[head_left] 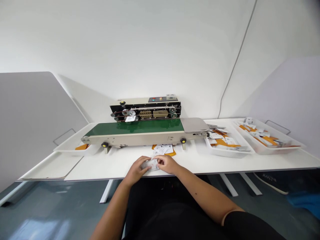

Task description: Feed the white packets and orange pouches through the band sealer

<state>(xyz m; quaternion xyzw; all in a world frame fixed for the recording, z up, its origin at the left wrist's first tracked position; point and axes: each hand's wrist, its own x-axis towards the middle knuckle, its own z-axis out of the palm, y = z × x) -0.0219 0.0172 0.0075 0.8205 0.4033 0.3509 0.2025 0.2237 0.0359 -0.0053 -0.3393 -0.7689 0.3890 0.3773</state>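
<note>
My left hand (135,170) and my right hand (166,164) hold a small white packet (150,164) between them, just over the white table's front edge (105,175). Its print is too small to read. Directly ahead of my hands lies a loose pile of white packets on orange pieces (163,150). Beyond that stands a band sealing machine (145,111) with a green conveyor belt (133,128), and a white packet (130,118) sits at its rollers.
Two white trays (265,148) of packets and orange pieces stand at the right of the table. Another white tray (72,149) with an orange piece stands at the left, partly behind the sealer. A cable runs down the wall behind.
</note>
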